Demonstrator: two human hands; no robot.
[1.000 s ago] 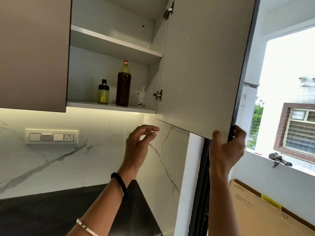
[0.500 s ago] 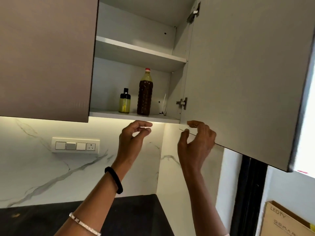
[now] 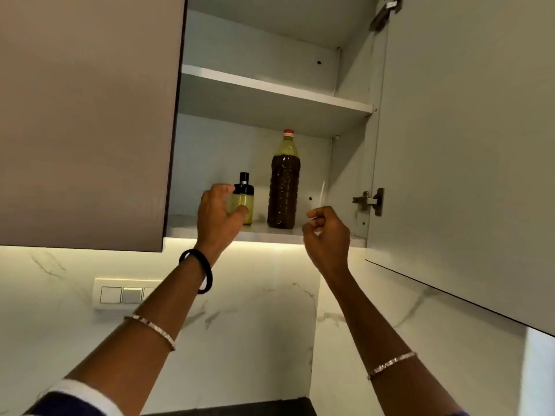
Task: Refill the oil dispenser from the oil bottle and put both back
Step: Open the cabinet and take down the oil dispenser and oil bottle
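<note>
On the lower shelf (image 3: 324, 234) of an open wall cupboard stands a small oil dispenser (image 3: 244, 202), yellow-green with a black spout. To its right is a tall oil bottle (image 3: 282, 187) of dark oil with a red cap. My left hand (image 3: 217, 214) is at the dispenser, thumb across its front and fingers curled round its left side. The dispenser still stands on the shelf. Right of the bottle, my right hand (image 3: 326, 232) hovers at the shelf's front edge with its fingers curled in, holding nothing.
The cupboard door (image 3: 465, 160) hangs open to the right, its lower edge just beside my right forearm. An upper shelf (image 3: 270, 91) sits above the bottles. A shut cupboard door (image 3: 87, 121) is on the left, a switch plate (image 3: 120, 294) on the marble wall below.
My right hand let go of the door's lower edge and moved left to the shelf front. My left hand rose from under the shelf to the dispenser. The view turned left.
</note>
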